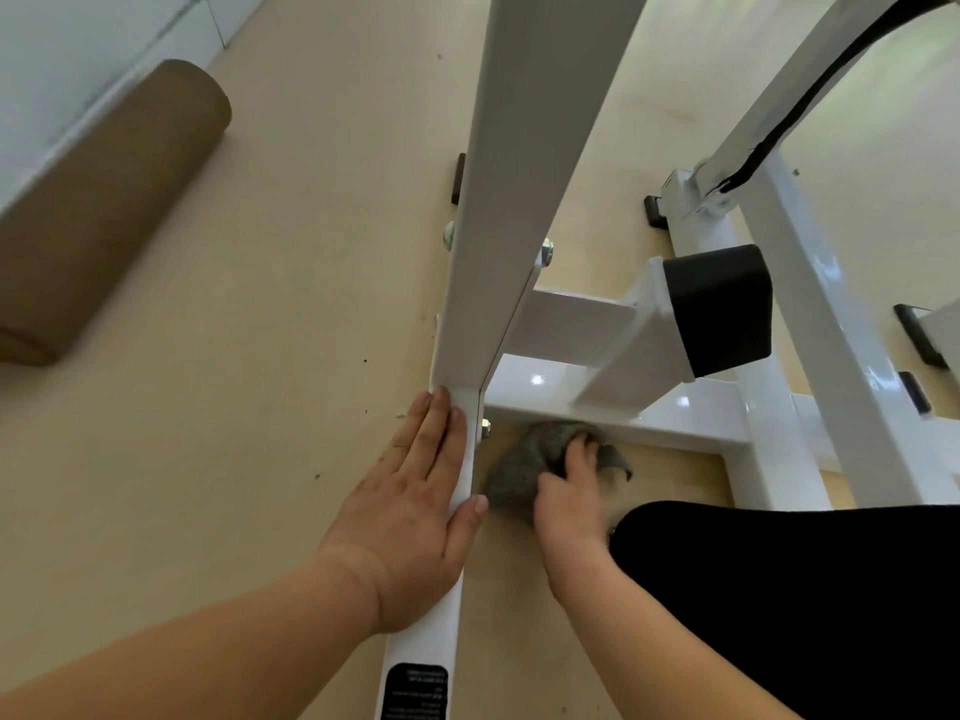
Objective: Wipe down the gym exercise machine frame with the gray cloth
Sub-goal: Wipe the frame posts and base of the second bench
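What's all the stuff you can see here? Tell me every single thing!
machine frame: one, white, centre and right, on the floor
gray cloth: one, gray, under a frame crossbar
roll: one, brown, on the floor, far left
pad: one, black, on a frame arm, right
strap: one, black, top right
label: one, black, on the frame, bottom
bolts: three, silver, on the frame, centre
left hand: one, flat on the frame
right hand: one, gripping the gray cloth
leg: one, black-clad, bottom right
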`<state>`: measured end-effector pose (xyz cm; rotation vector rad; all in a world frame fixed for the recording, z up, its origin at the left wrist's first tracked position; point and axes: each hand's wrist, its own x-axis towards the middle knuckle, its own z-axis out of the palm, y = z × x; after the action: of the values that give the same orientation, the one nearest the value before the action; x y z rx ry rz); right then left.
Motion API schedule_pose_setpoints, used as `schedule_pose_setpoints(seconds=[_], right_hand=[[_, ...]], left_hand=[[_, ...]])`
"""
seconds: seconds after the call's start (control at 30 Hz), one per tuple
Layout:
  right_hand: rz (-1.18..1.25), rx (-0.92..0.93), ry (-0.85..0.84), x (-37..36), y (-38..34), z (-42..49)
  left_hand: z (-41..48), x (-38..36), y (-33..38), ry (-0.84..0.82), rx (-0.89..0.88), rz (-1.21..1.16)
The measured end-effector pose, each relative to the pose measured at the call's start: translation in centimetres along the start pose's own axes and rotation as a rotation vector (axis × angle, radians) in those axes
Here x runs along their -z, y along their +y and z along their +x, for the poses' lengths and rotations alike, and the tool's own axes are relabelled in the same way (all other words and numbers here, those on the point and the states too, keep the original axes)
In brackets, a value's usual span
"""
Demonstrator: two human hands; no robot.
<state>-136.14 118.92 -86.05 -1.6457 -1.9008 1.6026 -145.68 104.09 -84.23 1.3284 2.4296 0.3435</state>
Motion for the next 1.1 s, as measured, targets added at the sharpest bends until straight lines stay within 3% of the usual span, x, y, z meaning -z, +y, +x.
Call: schedule_pose_setpoints(seconds=[0.07, 0.2, 0.27, 0.47, 0.8, 0.97, 1.1], right_hand=[[0.059, -0.043, -0.018, -0.4, -0.9, -0.3], [0.043, -0.028, -0.299, -2.5, -1.4, -1.9], [-0.003, 0.013, -0.348, -1.7, -1.1, -1.4], [-0.13, 0.064, -0.387, 0.5, -1.2, -0.7], [-0.053, 0.041, -0.495, 0.8, -1.5, -2.9], [-0.029, -0.023, -0.66, 2.3, 0.2, -6.0], [0.022, -0.008, -0.639, 1.6, 1.9, -9.9]], left_hand=[[-0.1, 0.2, 0.1, -0.021, 0.003, 0.01], [0.0, 0.7, 0.4, -0.022, 0.005, 0.053], [-0.1, 0.9, 0.4, -0.03, -0.006, 0.057], [-0.2, 0.8, 0.1, -0.008, -0.021, 0.026], [-0.4, 2.0, -2.0, -0.107, -0.118, -0.013], [-6.2, -0.3, -1.6, -0.04, -0.023, -0.19], [-8.9, -0.6, -2.1, -0.054, 0.012, -0.177]])
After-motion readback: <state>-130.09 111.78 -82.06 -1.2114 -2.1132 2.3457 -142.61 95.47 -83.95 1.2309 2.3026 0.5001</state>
